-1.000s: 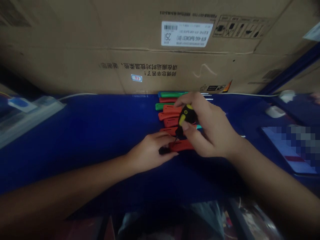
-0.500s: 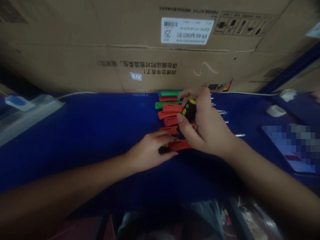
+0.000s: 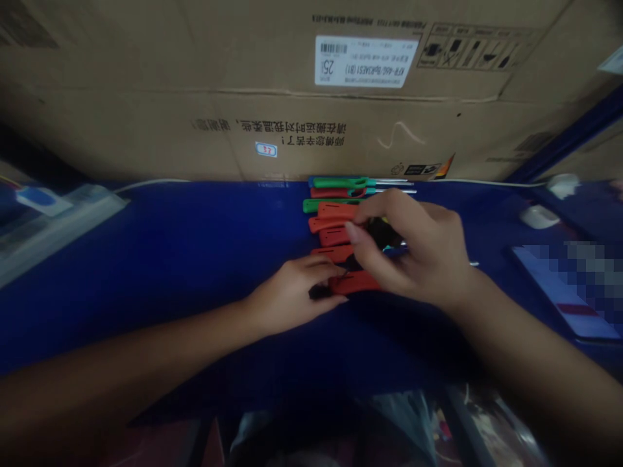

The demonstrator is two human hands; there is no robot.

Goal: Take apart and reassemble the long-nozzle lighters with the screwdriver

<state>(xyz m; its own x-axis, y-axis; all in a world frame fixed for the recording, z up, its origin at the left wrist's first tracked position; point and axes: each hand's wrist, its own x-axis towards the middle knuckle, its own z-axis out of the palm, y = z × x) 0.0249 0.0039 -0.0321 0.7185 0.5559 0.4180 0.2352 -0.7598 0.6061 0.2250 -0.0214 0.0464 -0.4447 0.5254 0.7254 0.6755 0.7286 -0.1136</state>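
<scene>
My left hand [image 3: 294,292] is closed at the left end of the nearest lighter, a long-nosed one with a red handle [image 3: 357,281]. A small black piece [image 3: 320,292] shows between its thumb and fingers. My right hand [image 3: 413,250] hovers over the lighters with fingers curled round a dark tool [image 3: 382,230], apparently a black-and-yellow screwdriver, mostly hidden in the palm. Several more lighters lie side by side behind, with orange [image 3: 335,211], red and green handles [image 3: 338,183] and metal tubes pointing right. My right hand covers many of their tubes.
A large cardboard box [image 3: 146,130] stands along the back of the blue table [image 3: 170,259]. To the right lie a flat phone-like device [image 3: 559,292] and a white object [image 3: 539,216]. A clear plastic case [image 3: 68,224] sits at the left.
My right hand has moved right and tipped over, so the tool is now mostly hidden and the green and red lighters at the back show more. My left hand stays in place.
</scene>
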